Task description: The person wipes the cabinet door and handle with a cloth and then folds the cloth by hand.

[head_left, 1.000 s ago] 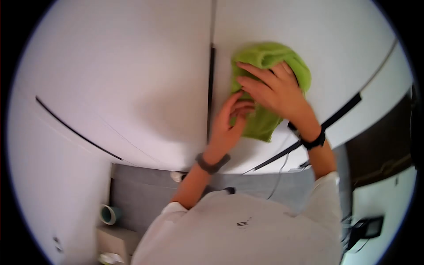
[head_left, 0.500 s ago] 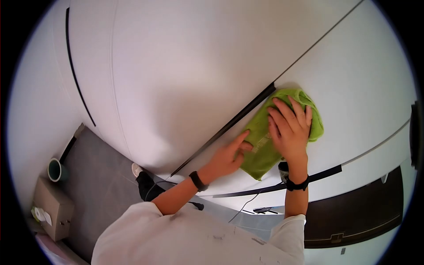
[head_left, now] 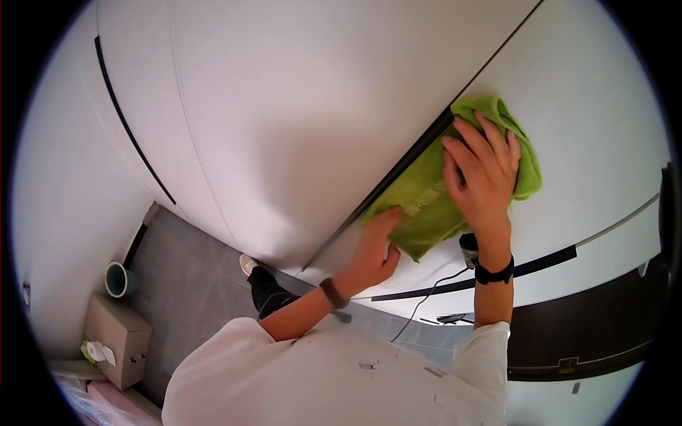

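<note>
White panel, with grey floor below
A green cloth [head_left: 430,183] lies spread against the white panel [head_left: 593,153], its far end folded, one long edge running along a black strip [head_left: 415,154] set in the surface; a second black strip [head_left: 547,260] crosses lower down. On the grey floor [head_left: 195,248] stand a teal bin [head_left: 117,280], a beige cabinet [head_left: 117,330] and a pale shoe [head_left: 248,263].

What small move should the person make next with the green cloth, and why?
Probably slide the right hand a little way along the black strip, taking the green cloth with it: that hand lies spread on the cloth, whose edge runs beside the strip, and the left hand touches its lower part.
</note>
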`<state>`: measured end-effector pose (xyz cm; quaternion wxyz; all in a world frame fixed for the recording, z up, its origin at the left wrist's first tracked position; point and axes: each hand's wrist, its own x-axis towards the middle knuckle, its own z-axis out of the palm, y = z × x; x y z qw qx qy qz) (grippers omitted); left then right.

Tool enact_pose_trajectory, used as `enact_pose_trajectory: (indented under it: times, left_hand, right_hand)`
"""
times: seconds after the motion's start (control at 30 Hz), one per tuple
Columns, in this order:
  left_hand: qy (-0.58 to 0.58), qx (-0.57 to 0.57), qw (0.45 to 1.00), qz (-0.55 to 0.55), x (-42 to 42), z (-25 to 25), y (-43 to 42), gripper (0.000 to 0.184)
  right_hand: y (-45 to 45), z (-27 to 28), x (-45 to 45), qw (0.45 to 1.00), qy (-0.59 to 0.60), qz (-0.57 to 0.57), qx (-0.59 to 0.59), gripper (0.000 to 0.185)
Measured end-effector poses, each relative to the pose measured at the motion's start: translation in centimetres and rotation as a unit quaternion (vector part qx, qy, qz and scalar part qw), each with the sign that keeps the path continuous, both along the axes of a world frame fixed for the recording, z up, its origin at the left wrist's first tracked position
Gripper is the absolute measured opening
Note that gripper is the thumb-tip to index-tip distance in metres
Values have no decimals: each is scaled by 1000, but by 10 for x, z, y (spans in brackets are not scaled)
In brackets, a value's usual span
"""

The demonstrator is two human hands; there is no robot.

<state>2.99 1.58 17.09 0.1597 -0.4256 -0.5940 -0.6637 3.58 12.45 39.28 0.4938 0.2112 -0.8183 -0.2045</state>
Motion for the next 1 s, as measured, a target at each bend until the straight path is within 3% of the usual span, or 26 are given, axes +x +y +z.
enact_pose_trajectory:
  times: [0.1,0.23,0.43,0.57,0.77,0.83,1.0]
  left_hand:
    - [40,-54,995,73,1,-2,-12,64]
    - [-3,-130,986,104,10,7,-15,69]
    - [17,-99,988,116,10,-8,-15,75]
    - [41,-136,977,160,9,-18,-19,75]
    - [-26,-194,978,71,13,-30,-37,78]
    - [-45,-176,982,47,12,-28,-43,77]
    - [-58,-224,973,-11,-2,-22,-61,75]
  right_hand:
    - [-13,0,-9,999,24,18,-10,30]
    - [-9,-3,-13,997,54,24,-40,33]
    - [-10,-3,-13,997,50,35,-49,37]
    - [-8,-3,-17,995,58,51,-64,38]
    - [-8,-4,-5,997,6,50,-66,51]
    - [-15,-5,5,995,-75,-17,-57,65]
    - [-13,-16,-5,998,-57,-19,-36,70]
